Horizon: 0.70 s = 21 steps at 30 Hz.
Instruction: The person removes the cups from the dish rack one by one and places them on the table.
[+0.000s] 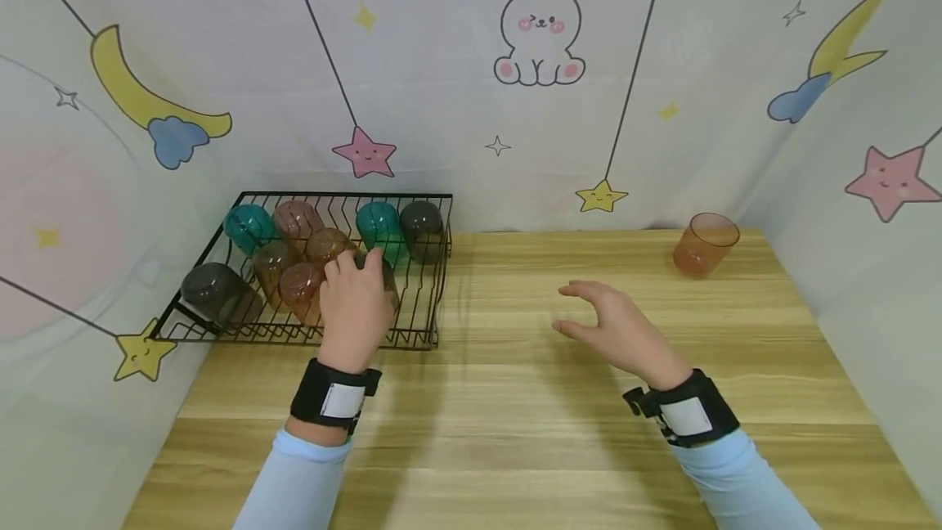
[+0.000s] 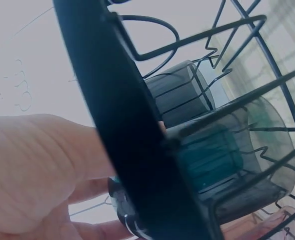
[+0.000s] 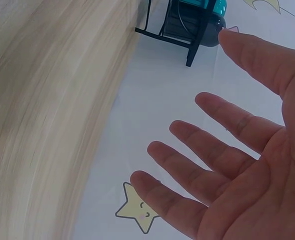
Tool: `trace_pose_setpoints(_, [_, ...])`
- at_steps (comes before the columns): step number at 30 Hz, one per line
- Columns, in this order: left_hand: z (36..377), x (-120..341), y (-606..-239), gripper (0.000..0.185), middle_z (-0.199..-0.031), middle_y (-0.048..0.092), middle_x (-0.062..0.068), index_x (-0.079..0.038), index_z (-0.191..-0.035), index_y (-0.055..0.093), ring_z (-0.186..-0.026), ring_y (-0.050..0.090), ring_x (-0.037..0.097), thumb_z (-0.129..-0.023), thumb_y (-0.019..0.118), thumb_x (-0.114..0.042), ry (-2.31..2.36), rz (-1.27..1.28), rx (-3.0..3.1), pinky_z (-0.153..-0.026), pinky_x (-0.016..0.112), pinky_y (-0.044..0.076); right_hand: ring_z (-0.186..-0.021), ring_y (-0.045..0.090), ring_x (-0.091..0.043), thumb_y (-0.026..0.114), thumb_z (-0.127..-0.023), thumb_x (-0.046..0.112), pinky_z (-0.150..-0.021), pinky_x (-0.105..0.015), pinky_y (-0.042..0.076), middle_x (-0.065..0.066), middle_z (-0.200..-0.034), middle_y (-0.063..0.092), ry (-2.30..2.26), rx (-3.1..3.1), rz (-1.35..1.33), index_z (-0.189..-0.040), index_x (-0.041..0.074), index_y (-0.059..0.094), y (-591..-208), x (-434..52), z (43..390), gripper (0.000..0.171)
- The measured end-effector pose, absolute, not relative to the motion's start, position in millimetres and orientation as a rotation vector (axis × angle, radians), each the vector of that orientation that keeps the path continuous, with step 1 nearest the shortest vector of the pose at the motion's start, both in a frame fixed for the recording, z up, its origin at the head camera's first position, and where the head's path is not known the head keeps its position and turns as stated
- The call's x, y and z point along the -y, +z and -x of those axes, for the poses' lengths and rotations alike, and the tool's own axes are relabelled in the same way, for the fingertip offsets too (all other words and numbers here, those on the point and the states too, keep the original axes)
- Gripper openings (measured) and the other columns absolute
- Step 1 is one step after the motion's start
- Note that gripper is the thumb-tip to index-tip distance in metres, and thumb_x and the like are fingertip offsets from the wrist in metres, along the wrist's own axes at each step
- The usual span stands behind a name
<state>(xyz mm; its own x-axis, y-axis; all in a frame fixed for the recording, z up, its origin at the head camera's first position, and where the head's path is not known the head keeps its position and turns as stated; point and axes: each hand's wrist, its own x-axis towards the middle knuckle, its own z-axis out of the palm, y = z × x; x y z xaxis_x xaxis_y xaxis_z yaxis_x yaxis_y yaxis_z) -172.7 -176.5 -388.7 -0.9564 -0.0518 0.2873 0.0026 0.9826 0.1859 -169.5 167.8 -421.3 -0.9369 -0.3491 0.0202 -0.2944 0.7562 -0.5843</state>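
Note:
A black wire rack [image 1: 440,285] stands at the table's back left and holds several upturned cups in teal, brown, pink and dark grey. My left hand [image 1: 355,297] reaches into its front right part, fingers curled round a dark grey cup [image 1: 388,278]. The left wrist view shows that grey cup [image 2: 237,165] behind the rack's bar [image 2: 117,125], with my left hand [image 2: 32,170] against it. My right hand [image 1: 611,325] hovers over the middle of the table, fingers spread and holding nothing; the right wrist view shows its bare palm [image 3: 237,165].
An orange translucent cup [image 1: 705,244] stands alone at the table's back right. A printed curtain with stars, moons and a rabbit encloses the wooden table [image 1: 515,432] on three sides. The rack's corner [image 3: 187,30] shows in the right wrist view.

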Motion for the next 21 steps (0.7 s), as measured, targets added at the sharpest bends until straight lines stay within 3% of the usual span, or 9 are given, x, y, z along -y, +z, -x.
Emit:
trace_pose_setpoints(8, [166.6,172.7,-379.5,0.061,-0.118,0.046,0.03,-0.007,-0.127,0.05,-0.101,0.046,0.044,-0.074,0.076,-0.018,-0.221,-0.058,2.861,-0.061,0.052,0.049,-0.128,0.045,-0.026,0.064,-0.084,0.045,-0.104,-0.048,0.039,-0.005,-0.137,0.05,-0.925,-2.878,0.526,-0.129,0.017,0.052,-414.9,-169.0,168.6,0.055])
trace_pose_setpoints(21, [157.1,159.8,-356.3,0.063,-0.126,0.046,0.026,-0.012,-0.131,0.049,-0.109,0.046,0.042,-0.075,0.077,-0.021,-0.301,-0.053,2.747,-0.053,0.05,0.048,-0.129,0.044,-0.026,0.062,-0.083,0.049,-0.103,-0.048,0.039,-0.003,-0.137,0.05,-0.971,-2.913,0.476,-0.132,0.018,0.05,-400.6,-176.5,165.7,0.059])
